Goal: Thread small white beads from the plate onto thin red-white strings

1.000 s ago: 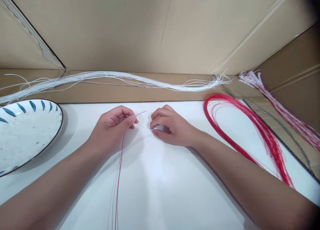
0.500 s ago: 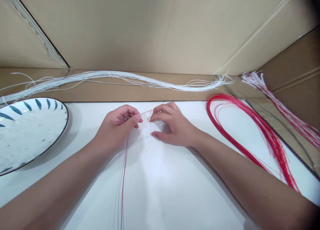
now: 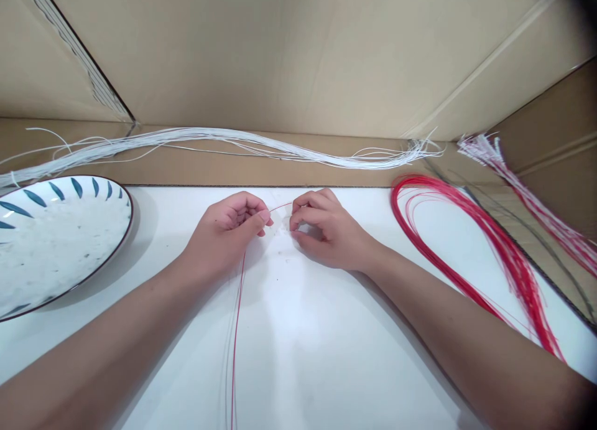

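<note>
My left hand [image 3: 233,228] is closed in a pinch on a thin red cord [image 3: 237,312]. A short end of the cord sticks out past the thumb toward my right hand, and its long tail hangs down over the table toward me. My right hand [image 3: 329,231] is at the table surface just right of that end, thumb and index finger brought together. Whatever is between them is too small or hidden to make out. Tiny clear bits [image 3: 282,223] lie on the white table between the two hands, too small to name.
At left stands a white oval plate [image 3: 69,243] with blue leaf marks and a dark rim. A bundle of white cords [image 3: 261,145] runs along the cardboard at the back. To the right lie a looped red cord bundle [image 3: 506,243] and a pink-and-white bundle [image 3: 527,187].
My right thumb and index finger have closed from a wider gap into a pinch. My left hand keeps its hold on the red cord. The whole view has shifted slightly.
</note>
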Available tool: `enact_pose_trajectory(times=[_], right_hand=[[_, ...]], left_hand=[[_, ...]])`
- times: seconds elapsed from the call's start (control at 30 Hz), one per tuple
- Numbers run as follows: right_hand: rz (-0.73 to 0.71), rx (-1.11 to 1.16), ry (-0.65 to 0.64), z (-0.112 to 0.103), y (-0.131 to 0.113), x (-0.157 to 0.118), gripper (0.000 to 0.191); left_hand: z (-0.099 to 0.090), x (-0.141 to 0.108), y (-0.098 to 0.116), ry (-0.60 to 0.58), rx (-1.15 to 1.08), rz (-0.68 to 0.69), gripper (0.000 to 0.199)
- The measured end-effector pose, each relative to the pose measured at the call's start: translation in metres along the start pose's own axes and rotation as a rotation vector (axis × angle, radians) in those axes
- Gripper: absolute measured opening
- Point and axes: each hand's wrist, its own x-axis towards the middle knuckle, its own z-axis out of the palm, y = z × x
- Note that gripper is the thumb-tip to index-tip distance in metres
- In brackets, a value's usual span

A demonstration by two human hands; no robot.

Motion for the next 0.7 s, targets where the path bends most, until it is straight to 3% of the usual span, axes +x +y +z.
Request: enact_pose_trajectory(times=[0.3,0.7], right_hand=[[0.026,-0.005,0.070,-0.002,0.004,-0.001,0.011],[0.089,-0.056,0.030,0.010,-0.014,0.002,0.007]], left_hand=[[0.001,-0.002,0.005,0.014,-0.017,-0.008,0.012],[0.005,-0.001,0.006,0.008,-0.063,-0.022,0.006]])
